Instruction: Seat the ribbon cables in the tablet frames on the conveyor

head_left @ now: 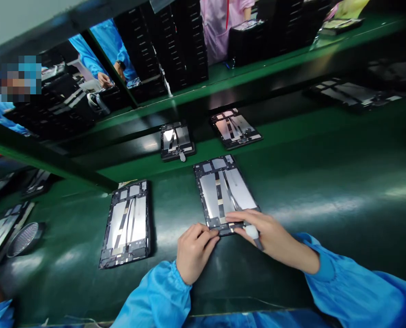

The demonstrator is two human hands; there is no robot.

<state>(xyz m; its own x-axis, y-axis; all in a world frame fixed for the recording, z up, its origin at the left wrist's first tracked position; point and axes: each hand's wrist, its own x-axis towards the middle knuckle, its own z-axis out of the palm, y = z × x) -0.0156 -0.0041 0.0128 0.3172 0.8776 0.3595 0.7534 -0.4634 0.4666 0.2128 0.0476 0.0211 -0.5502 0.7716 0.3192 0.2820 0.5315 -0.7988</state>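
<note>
With the tablet slanting lengthwise away leftward, we are pinching its near-left corner in our left hand, right hand half-parted over the near end, grip unclear.

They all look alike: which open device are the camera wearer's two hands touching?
The centre-front device: left hand and right hand touch its near end; neither touches the others.

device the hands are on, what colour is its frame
The device has a black frame, clearest in the head view.
</note>
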